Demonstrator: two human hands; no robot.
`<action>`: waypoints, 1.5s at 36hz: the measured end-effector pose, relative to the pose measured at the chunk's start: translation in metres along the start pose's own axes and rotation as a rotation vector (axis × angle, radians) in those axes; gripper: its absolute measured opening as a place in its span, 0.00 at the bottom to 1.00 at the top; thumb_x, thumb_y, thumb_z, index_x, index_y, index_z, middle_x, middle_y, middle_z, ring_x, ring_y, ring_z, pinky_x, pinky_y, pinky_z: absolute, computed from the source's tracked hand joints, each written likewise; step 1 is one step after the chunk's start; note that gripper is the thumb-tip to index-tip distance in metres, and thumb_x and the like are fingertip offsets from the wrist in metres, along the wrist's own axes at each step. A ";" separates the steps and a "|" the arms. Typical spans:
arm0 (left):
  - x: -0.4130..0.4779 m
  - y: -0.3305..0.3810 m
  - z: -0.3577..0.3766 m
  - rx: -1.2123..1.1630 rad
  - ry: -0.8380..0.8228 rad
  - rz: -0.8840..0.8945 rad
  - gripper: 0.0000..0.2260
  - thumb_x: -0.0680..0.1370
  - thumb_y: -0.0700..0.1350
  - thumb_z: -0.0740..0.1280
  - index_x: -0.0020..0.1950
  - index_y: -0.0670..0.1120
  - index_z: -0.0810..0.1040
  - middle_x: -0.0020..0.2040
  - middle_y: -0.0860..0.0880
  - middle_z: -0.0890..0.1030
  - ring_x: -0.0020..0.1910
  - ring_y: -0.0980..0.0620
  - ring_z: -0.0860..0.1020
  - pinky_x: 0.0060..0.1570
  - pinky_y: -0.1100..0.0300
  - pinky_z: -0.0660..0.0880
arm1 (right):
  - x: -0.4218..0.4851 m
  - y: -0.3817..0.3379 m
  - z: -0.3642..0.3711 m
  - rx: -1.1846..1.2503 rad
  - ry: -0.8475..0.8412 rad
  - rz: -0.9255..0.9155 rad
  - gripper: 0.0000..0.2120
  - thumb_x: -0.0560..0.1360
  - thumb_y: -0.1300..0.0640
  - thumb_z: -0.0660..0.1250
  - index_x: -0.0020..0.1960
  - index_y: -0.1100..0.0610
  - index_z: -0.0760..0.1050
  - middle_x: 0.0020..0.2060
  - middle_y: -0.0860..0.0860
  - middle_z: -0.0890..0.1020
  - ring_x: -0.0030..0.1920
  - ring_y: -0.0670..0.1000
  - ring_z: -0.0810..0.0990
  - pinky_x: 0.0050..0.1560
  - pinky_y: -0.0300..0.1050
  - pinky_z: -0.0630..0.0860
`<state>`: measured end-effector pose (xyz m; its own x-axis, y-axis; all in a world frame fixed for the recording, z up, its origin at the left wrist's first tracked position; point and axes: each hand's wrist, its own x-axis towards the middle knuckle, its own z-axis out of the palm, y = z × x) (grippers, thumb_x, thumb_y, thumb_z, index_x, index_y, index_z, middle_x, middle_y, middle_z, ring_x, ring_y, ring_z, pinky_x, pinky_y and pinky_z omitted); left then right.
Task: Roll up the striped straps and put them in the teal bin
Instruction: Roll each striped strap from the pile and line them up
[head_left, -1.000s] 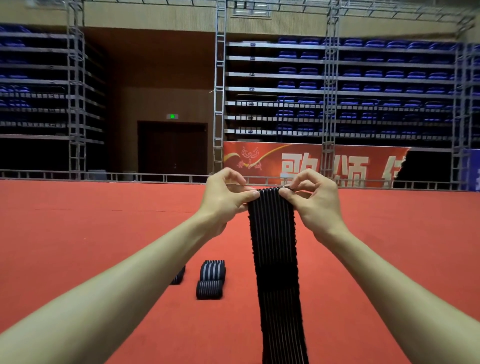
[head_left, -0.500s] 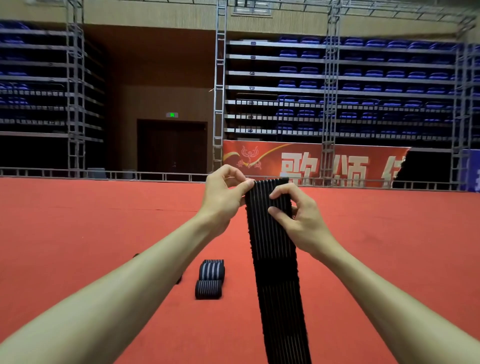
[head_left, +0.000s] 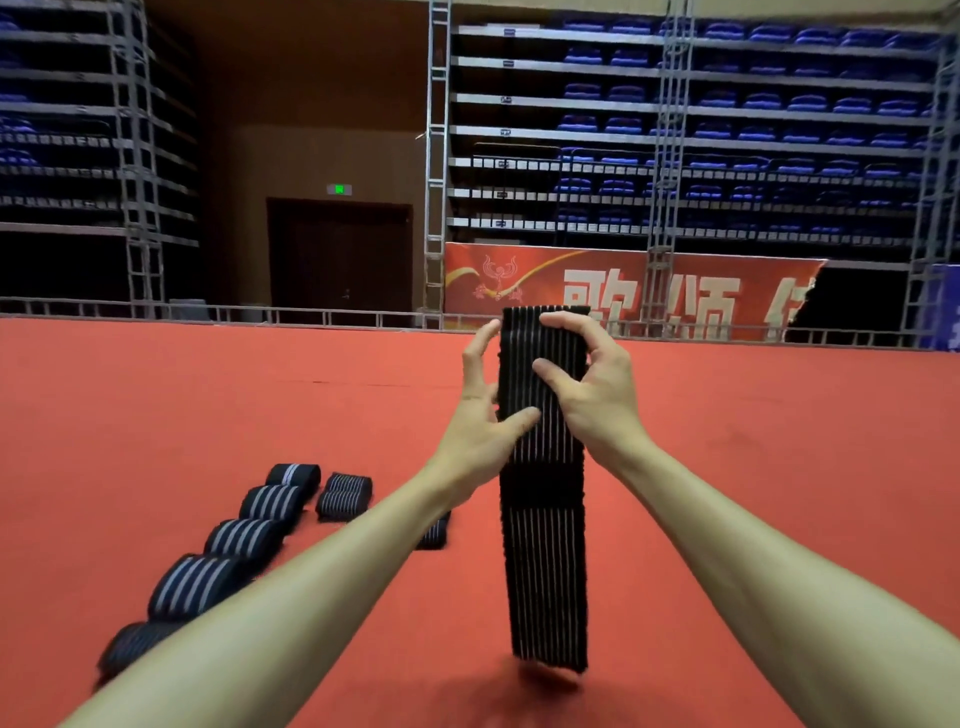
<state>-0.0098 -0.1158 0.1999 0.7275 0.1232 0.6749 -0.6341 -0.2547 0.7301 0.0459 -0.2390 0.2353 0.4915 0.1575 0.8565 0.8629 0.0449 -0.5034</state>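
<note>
Strap (head_left: 545, 571) hangs below the grip of left hand (head_left: 483, 421) and right hand (head_left: 597, 400).

Single head-worn wide-angle view, facing forward and slightly down over the floor (head_left: 208, 415) toward the far railing (head_left: 234, 312); left hand (head_left: 483, 428), right hand (head_left: 592, 397) close, mid-frame.

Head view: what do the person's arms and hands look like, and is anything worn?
Nothing worn shows. The left hand and right hand have no gloves, visible rings or watch. The left forearm and right forearm run to the frame's edge with no sleeves, wristbands or markings.
</note>
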 end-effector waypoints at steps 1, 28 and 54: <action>-0.004 -0.006 0.000 0.024 -0.033 0.007 0.40 0.77 0.28 0.64 0.74 0.65 0.53 0.60 0.41 0.78 0.49 0.39 0.82 0.50 0.40 0.80 | 0.001 0.000 -0.001 0.000 0.017 0.010 0.18 0.73 0.72 0.69 0.59 0.56 0.77 0.51 0.40 0.79 0.52 0.34 0.78 0.55 0.34 0.76; -0.091 -0.115 -0.006 0.117 -0.399 -0.523 0.33 0.76 0.32 0.69 0.70 0.63 0.66 0.59 0.41 0.77 0.44 0.51 0.81 0.42 0.52 0.82 | -0.003 0.058 -0.002 -0.023 0.075 0.180 0.20 0.73 0.68 0.72 0.62 0.53 0.77 0.58 0.46 0.80 0.62 0.45 0.77 0.66 0.48 0.72; -0.134 -0.188 -0.010 0.967 -0.737 -0.409 0.24 0.76 0.66 0.64 0.70 0.61 0.70 0.55 0.50 0.62 0.59 0.48 0.63 0.65 0.52 0.64 | -0.101 0.145 0.027 -0.035 -0.137 0.394 0.22 0.71 0.74 0.70 0.58 0.53 0.77 0.52 0.43 0.81 0.47 0.31 0.77 0.50 0.26 0.71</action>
<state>0.0092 -0.0745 -0.0273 0.9923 -0.1213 -0.0236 -0.1097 -0.9522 0.2850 0.1186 -0.2216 0.0726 0.7664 0.2856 0.5754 0.6169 -0.0777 -0.7832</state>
